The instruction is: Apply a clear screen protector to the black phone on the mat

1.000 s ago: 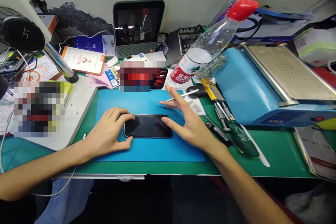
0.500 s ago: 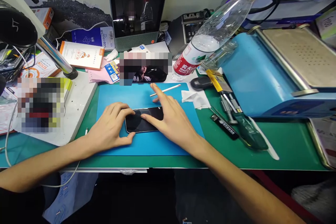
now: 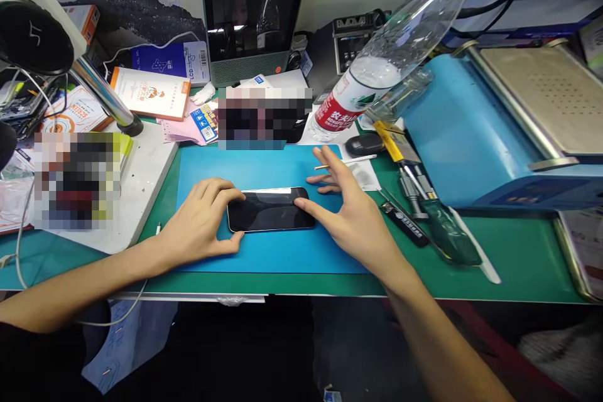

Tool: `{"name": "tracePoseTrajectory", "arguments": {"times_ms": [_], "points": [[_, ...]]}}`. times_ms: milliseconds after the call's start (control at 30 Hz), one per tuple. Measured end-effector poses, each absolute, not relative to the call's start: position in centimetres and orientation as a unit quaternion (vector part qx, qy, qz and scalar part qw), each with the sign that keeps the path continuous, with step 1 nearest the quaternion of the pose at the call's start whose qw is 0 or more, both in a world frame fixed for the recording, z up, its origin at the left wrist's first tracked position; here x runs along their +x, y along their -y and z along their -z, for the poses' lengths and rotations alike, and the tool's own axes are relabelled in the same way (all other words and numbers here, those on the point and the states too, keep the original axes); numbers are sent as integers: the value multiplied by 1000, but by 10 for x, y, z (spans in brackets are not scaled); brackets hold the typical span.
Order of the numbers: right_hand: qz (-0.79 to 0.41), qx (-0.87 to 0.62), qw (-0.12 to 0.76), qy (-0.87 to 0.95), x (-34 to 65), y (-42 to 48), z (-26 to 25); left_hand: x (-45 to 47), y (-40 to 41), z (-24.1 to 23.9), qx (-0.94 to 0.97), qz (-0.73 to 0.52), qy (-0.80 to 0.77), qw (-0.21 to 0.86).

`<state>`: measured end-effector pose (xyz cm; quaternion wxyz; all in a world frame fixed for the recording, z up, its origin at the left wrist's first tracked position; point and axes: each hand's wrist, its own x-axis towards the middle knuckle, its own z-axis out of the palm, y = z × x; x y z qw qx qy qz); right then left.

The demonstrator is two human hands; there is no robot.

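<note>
Head view: 1 phone [image 3: 273, 213] is found lying flat, screen up, near the middle of a blue mat [image 3: 226, 163], which is laid close to the front edge of the green desk [image 3: 518, 245]. The 2 hands are apart from each other. The phone's left end is gripped by the left hand [image 3: 198, 217], with a fingertip placed at the far corner and the thumb at the near edge. A white stick [image 3: 360, 159] is carried between the fingers of the right hand [image 3: 360, 226], whose thumb is laid at the right end of the screen.

Progress is assessed from position only. The phone is set out and steadied, and handling of its face is judged to be under way. The screen appears seated in its frame. The stick is held off the glass. How much is left to be done cannot be established.

Materials are noted as follows. The phone is flat and glossy black, with rounded corners and a thin pale rim. The mat is smooth and straight-edged; the stick is slim and rigid. Toward the far edge of the desk, 1 clear plastic bottle [image 3: 346, 97] is topped by a red cap. By the right edge, 1 curved blue machine [image 3: 447, 132] is fitted with a perforated, metallic-looking plate [image 3: 537, 94].
</note>
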<state>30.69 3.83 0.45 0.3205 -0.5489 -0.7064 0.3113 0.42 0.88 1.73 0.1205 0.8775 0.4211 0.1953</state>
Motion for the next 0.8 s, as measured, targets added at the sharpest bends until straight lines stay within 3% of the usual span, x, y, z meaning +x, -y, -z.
{"name": "tracePoseTrajectory", "arguments": {"times_ms": [400,633,800], "points": [[-329,-537,396,668,309,-29,1,1,-8,-19,880,-183,-420,122],[-346,-540,365,675,313,-28,-1,3,-8,-24,857,-225,-444,133],[-334,-534,352,692,312,-29,0,3,-8,-22,883,-178,-421,107]]}}
